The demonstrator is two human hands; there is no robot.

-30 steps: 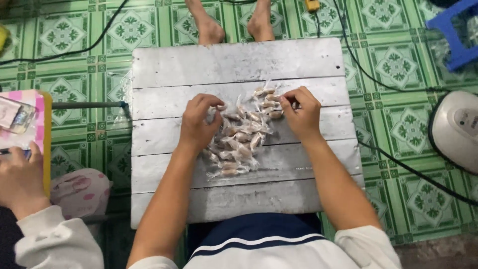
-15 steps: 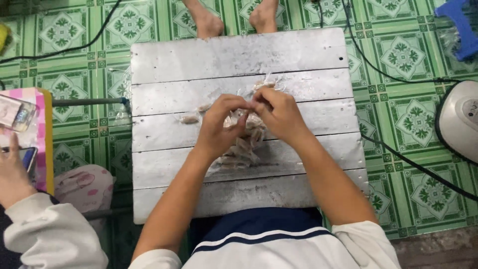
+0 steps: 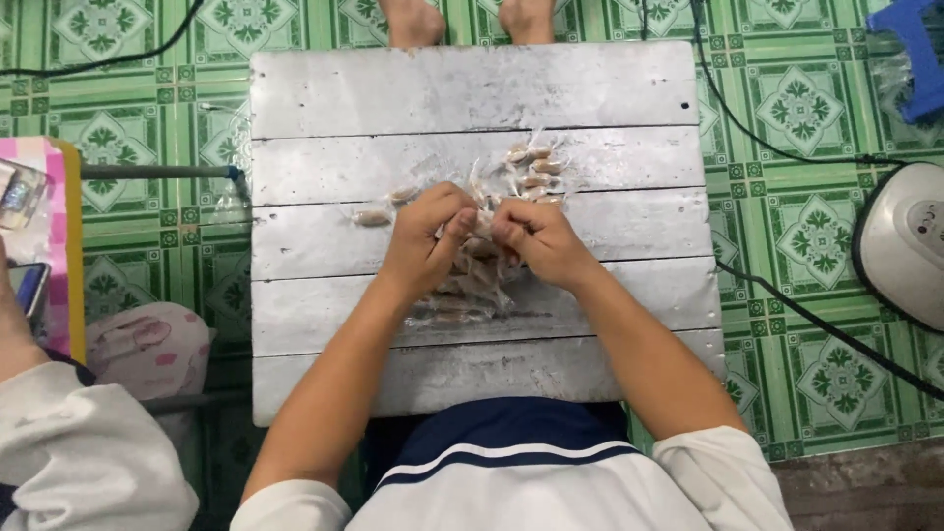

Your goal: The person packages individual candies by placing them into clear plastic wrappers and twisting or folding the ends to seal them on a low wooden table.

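Observation:
A pile of small brown candies in clear wrappers (image 3: 532, 165) lies on a low grey wooden table (image 3: 472, 88). My left hand (image 3: 425, 236) and my right hand (image 3: 536, 241) meet over the middle of the pile, fingers curled and pinching one wrapped candy (image 3: 479, 228) between them. More wrapped candies lie under my hands, partly hidden. One loose candy (image 3: 372, 216) sits apart to the left of my left hand.
The floor is green patterned tile (image 3: 806, 226). Another person's bare feet (image 3: 413, 20) stand at the table's far edge. A person's white sleeve (image 3: 79, 442) and a phone (image 3: 25, 285) are at the left. Black cables (image 3: 787, 305) and a white appliance (image 3: 905, 241) lie at right.
My hands, spread at the pile's two sides a second ago, have come together over its middle and closed on a candy. The pile has been pulled slightly toward me.

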